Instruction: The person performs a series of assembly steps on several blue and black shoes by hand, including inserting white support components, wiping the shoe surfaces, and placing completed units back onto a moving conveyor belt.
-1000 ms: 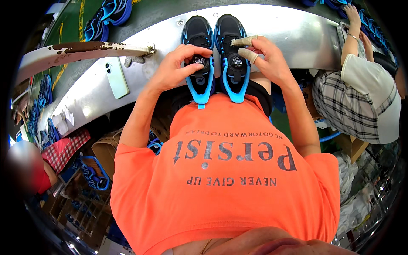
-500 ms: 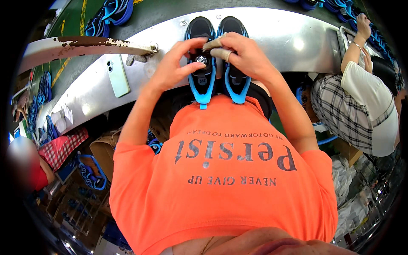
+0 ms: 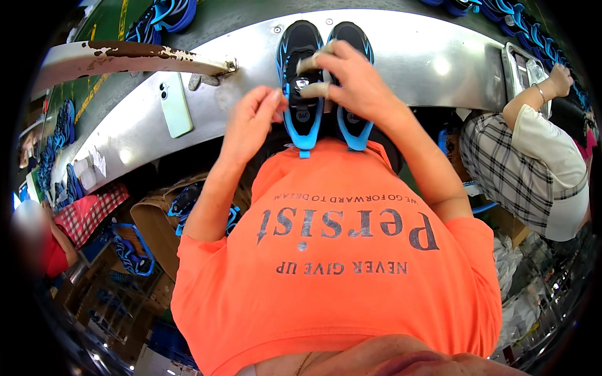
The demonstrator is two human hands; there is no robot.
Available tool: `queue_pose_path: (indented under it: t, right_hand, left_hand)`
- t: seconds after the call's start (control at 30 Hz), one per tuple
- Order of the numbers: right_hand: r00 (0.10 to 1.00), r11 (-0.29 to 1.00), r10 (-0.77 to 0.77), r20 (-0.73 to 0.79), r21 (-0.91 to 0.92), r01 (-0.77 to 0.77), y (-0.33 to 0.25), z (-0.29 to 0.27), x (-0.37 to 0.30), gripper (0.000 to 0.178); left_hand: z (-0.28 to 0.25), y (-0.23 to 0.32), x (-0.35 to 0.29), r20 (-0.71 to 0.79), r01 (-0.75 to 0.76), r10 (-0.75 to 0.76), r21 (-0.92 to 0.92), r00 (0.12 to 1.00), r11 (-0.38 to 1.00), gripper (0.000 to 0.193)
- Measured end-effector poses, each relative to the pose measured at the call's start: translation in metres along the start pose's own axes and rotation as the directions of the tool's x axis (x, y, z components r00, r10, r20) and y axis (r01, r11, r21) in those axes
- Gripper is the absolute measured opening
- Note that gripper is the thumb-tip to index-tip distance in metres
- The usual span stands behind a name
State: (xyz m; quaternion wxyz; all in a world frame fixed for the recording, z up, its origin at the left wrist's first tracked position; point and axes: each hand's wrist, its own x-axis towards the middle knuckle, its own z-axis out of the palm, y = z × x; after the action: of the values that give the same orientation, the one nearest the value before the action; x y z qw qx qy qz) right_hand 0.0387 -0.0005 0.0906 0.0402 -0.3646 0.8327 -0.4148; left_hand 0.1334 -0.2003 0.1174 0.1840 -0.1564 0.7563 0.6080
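Observation:
A pair of black and blue sneakers stands side by side, heels toward me, on the metal bench edge. On the tongue of the left sneaker sits a round shiny dial. My right hand reaches over the right sneaker, its thumb and a finger in pale finger covers. These two digits are spread apart across the left sneaker's tongue, the thumb close beside the dial. My left hand hovers just left of that sneaker with its fingertips pinched together. Whatever they may hold is too small to tell.
A pale green phone lies on the metal bench, left of me. Beyond it, a rusty painted bar juts across. More blue shoes line the far green belt. Co-workers sit at both sides; one person's arm reaches over a tray.
My left hand has drawn back leftward and toward me from the dial, its fingers closing into a pinch. My right thumb has moved left toward the dial. Both sneakers have shifted slightly.

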Motion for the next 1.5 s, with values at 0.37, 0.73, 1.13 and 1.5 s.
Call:
queue_pose_path:
  t: [0.37,0.73,1.13,1.5]
  right_hand:
    - [0.981,0.991,0.101,0.164,-0.104,-0.085,0.0,0.017,-0.004,0.051]
    - [0.973,0.948,0.041,0.226,0.299,-0.11,-0.001,-0.006,0.001,0.043]
    - [0.996,0.997,0.059,0.064,-0.046,-0.056,-0.01,0.012,-0.008,0.026]
    - [0.966,0.924,0.256,-0.042,0.306,-0.231,0.011,-0.048,-0.006,0.028]
  left_hand:
    - [0.015,0.035,0.063,0.25,-0.312,0.2,0.86,0.947,0.403,0.035]
    - [0.003,0.004,0.027,0.063,-0.503,0.56,0.532,0.826,0.682,0.028]
    - [0.031,-0.014,-0.029,-0.003,-0.146,0.147,0.105,0.989,0.984,0.023]
    - [0.075,0.013,0.019,0.553,-0.677,0.4,0.659,0.731,0.327,0.026]
